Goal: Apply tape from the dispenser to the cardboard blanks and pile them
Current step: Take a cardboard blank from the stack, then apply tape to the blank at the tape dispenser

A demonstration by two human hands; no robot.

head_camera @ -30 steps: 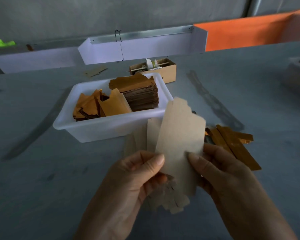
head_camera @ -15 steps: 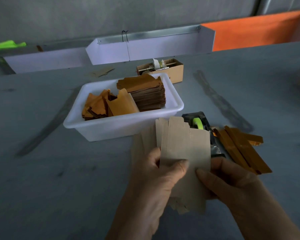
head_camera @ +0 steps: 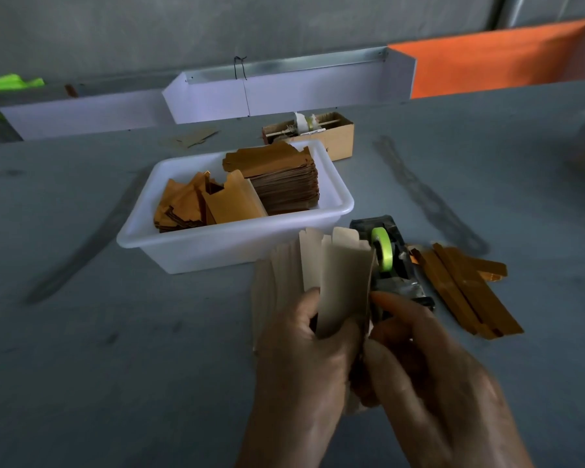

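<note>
Both my hands hold one pale cardboard blank (head_camera: 343, 282) upright in front of me, bent along its length. My left hand (head_camera: 304, 359) grips its left side, thumb on the front. My right hand (head_camera: 429, 369) pinches its right edge. More pale blanks (head_camera: 271, 292) lie on the table behind it, partly hidden. Just beyond the blank stands a black tape dispenser (head_camera: 392, 261) with a green roll (head_camera: 382, 249). A pile of folded orange-brown blanks (head_camera: 470, 288) lies to the right of the dispenser.
A white plastic tub (head_camera: 237, 244) behind the hands holds a tall stack of brown blanks (head_camera: 284, 184) and loose orange ones (head_camera: 203, 204). A small cardboard box (head_camera: 325, 133) sits behind it. White trays (head_camera: 284, 92) line the far edge of the grey table.
The blank was flat and tilted a second ago; now it is lower and bent into a curve between my hands. The tape dispenser has come into view behind it.
</note>
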